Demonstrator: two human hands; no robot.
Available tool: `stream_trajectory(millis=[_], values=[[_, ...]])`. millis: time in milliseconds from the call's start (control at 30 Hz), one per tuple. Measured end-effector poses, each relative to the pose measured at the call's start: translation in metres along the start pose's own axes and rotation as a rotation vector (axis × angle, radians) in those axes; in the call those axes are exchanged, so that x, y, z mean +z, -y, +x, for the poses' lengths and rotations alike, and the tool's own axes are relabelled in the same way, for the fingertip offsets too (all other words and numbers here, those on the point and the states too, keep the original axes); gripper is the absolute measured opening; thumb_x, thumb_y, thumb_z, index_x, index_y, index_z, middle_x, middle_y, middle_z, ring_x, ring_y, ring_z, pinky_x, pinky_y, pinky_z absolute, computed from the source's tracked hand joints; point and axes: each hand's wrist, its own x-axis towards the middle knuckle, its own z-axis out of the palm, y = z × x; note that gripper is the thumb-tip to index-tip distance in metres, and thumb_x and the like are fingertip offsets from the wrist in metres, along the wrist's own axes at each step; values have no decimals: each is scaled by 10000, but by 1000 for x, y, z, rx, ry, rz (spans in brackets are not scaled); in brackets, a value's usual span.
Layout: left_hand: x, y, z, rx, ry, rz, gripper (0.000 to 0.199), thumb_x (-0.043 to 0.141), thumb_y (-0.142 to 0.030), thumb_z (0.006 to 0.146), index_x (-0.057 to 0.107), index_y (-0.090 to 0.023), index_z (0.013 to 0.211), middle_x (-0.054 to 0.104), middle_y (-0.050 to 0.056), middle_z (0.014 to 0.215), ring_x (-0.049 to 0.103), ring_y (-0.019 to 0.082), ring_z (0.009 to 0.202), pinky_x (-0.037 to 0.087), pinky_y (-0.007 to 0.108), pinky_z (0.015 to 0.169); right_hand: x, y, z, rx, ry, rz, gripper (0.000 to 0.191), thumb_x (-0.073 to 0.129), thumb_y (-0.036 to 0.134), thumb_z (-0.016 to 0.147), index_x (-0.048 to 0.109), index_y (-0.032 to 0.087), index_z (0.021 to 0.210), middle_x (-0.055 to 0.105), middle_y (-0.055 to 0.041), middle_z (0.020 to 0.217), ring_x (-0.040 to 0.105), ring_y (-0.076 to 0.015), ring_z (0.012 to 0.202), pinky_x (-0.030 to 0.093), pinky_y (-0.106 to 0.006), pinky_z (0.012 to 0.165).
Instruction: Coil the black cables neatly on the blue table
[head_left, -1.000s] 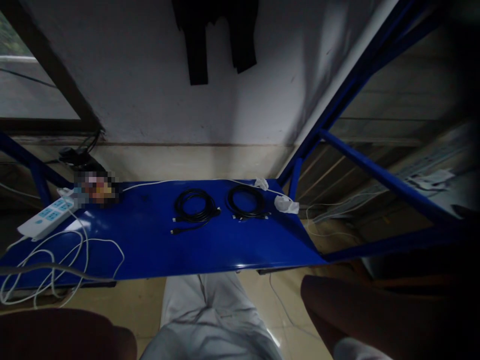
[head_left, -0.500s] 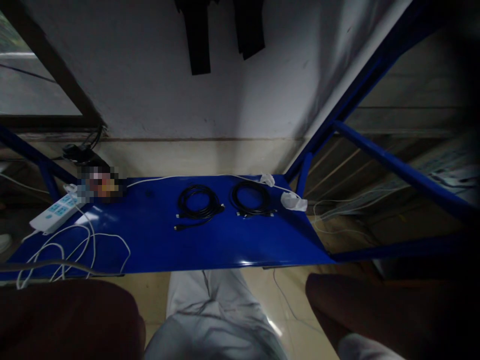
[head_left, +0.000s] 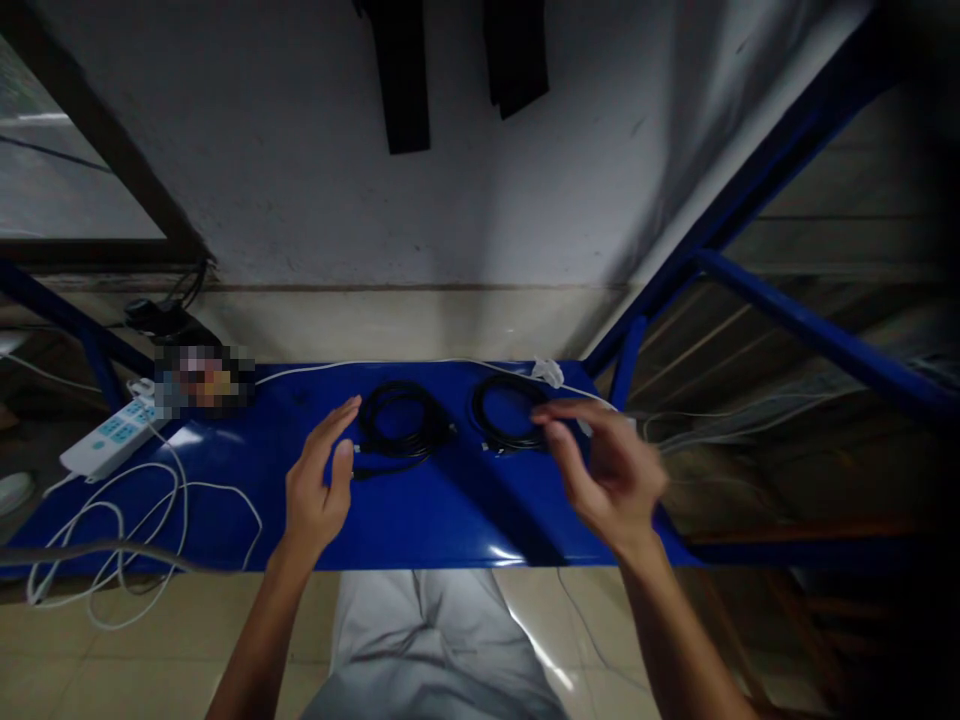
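Observation:
Two coiled black cables lie side by side on a blue table (head_left: 450,520). Just left of the left coiled cable (head_left: 431,420), my left hand (head_left: 322,480) hovers with thumb and fingers apart, holding nothing. My right hand (head_left: 611,465) is over the table at the right edge of the right coiled cable (head_left: 478,420), its fingers curved and parted with nothing between them. Small plug ends show at the lower side of both coils. The right hand hides part of a crumpled white scrap beneath it.
A white power strip (head_left: 112,440) sits at the left, with loose white cable (head_left: 184,490) looped over the table's front left edge. Another white crumpled piece (head_left: 548,373) lies by the wall. Blue frame bars (head_left: 810,325) rise at both sides.
Both hands have come up from below the table's front edge and reached forward over it, one beside each coil. The coils stay in place on the table; the view has shifted slightly.

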Motion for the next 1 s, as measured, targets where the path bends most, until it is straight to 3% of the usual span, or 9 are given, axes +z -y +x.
stream_trajectory(millis=[100, 200, 267, 367, 467, 600, 800, 1000], values=[[11, 78, -3, -151, 77, 175, 473, 516, -396, 1137, 580, -230, 1575, 627, 131, 1590, 583, 289, 1501, 466, 551, 1271, 29, -47, -10, 1, 205, -121, 643, 712, 498, 1047, 525, 323, 1636, 639, -150, 1562, 610, -399, 1455, 523, -643, 1196], [12, 147, -3, -122, 138, 341, 501, 450, -414, 1146, 581, -192, 1576, 586, 143, 1632, 485, 330, 1580, 390, 621, 1303, 53, -96, -27, -47, 336, -207, 779, 759, 549, 1006, 484, 253, 1672, 557, -194, 1649, 507, -425, 1557, 406, -709, 1274], [12, 179, -1, -155, 174, 456, 521, 434, -408, 1139, 579, -189, 1589, 491, 147, 1710, 386, 364, 1638, 333, 652, 1322, 60, -116, -36, -53, 427, -230, 697, 737, 548, 1024, 549, 237, 1618, 610, -184, 1602, 530, -406, 1543, 375, -704, 1295], [14, 209, -1, -228, 215, 556, 518, 431, -411, 1125, 644, -173, 1532, 465, 159, 1724, 318, 411, 1663, 293, 680, 1330, 64, -123, -41, -24, 479, -229, 495, 660, 479, 1086, 637, 231, 1514, 690, -165, 1499, 635, -368, 1428, 472, -631, 1234], [18, 223, -5, -233, 212, 534, 531, 384, -390, 1129, 655, -141, 1511, 535, 181, 1668, 405, 386, 1623, 351, 645, 1318, 65, -118, -39, -4, 465, -208, 368, 623, 413, 1108, 673, 233, 1425, 725, -156, 1410, 693, -343, 1310, 556, -558, 1131], [20, 229, -11, -202, 125, 456, 515, 380, -339, 1115, 682, -100, 1458, 638, 201, 1555, 537, 354, 1528, 425, 585, 1297, 66, -115, -37, 4, 447, -214, 304, 627, 391, 1102, 677, 235, 1359, 735, -157, 1338, 702, -348, 1247, 574, -550, 1080], [12, 223, -11, -222, 24, 379, 401, 459, -266, 1064, 769, -145, 1287, 760, 165, 1338, 694, 328, 1284, 551, 540, 1174, 64, -113, -34, 21, 452, -196, 273, 639, 392, 1094, 682, 233, 1311, 738, -155, 1290, 712, -343, 1178, 589, -536, 1038], [7, 214, -12, -175, -18, 353, 334, 480, -227, 1046, 789, -169, 1160, 784, 142, 1186, 715, 311, 1125, 579, 508, 1083, 63, -108, -36, 32, 437, -161, 268, 642, 403, 1095, 699, 246, 1304, 721, -147, 1312, 699, -340, 1224, 581, -543, 1088]])
